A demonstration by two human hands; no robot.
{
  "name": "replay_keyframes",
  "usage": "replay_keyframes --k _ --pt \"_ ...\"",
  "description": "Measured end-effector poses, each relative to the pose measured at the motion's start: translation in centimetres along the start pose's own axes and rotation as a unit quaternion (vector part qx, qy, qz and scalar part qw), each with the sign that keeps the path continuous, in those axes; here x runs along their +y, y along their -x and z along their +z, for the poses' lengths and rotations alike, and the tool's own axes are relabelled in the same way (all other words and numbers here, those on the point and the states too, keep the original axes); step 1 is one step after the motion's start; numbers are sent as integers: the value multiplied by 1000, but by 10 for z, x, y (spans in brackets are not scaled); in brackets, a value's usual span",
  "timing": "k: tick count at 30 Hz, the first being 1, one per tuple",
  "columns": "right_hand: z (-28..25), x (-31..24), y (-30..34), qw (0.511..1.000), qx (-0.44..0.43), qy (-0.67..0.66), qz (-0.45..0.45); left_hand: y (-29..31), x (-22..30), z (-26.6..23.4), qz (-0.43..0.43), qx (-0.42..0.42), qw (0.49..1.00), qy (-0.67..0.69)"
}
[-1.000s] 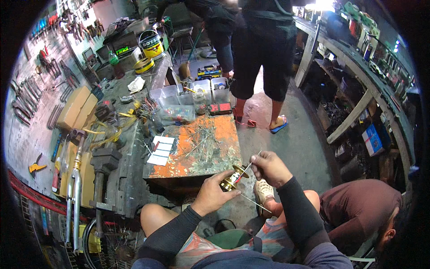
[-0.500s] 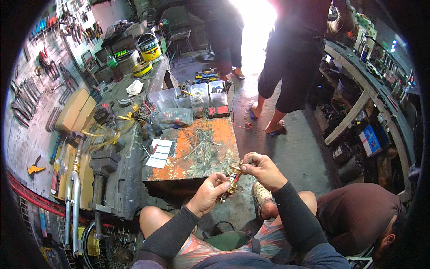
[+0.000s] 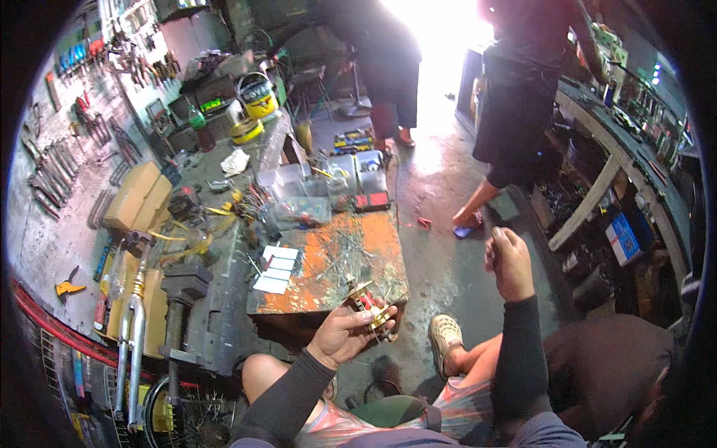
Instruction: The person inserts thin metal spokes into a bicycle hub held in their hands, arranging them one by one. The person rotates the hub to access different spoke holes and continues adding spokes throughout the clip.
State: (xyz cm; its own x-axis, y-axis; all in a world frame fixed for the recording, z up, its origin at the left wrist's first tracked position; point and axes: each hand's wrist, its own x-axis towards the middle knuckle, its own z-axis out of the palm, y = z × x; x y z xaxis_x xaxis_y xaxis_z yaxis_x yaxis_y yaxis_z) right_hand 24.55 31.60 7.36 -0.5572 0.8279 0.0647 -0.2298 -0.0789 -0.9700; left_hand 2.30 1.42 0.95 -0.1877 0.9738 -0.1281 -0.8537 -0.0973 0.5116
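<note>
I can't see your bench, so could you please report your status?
Left hand holds a brass part. Right hand raised, closed, apart. Rusty tabletop ahead, cluttered.

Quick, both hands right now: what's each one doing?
Left hand: closed around a small brass part with a red middle.
Right hand: raised, loosely fisted; cannot tell if it holds anything.

The small brass and red part in the left hand is partly wrapped by the fingers and too small to tell its kind, and what the closed right hand grips, if anything, is hidden inside the fist. At twelve o'clock, glare from the doorway washes out the upper bodies of two standing people. At four o'clock, a crouching person is cut by the dark rim, and the tools on the wall at ten o'clock blur together.
</note>
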Motion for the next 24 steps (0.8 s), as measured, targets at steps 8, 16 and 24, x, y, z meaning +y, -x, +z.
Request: replay_keyframes --k 8,16,24 --pt "89 34 63 925 -259 260 -97 -10 -7 4 187 25 982 1" --pt "135 68 86 828 -236 457 -222 -5 -4 8 255 36 966 -22" --pt "53 53 25 777 -304 551 -24 16 68 9 425 90 900 18"
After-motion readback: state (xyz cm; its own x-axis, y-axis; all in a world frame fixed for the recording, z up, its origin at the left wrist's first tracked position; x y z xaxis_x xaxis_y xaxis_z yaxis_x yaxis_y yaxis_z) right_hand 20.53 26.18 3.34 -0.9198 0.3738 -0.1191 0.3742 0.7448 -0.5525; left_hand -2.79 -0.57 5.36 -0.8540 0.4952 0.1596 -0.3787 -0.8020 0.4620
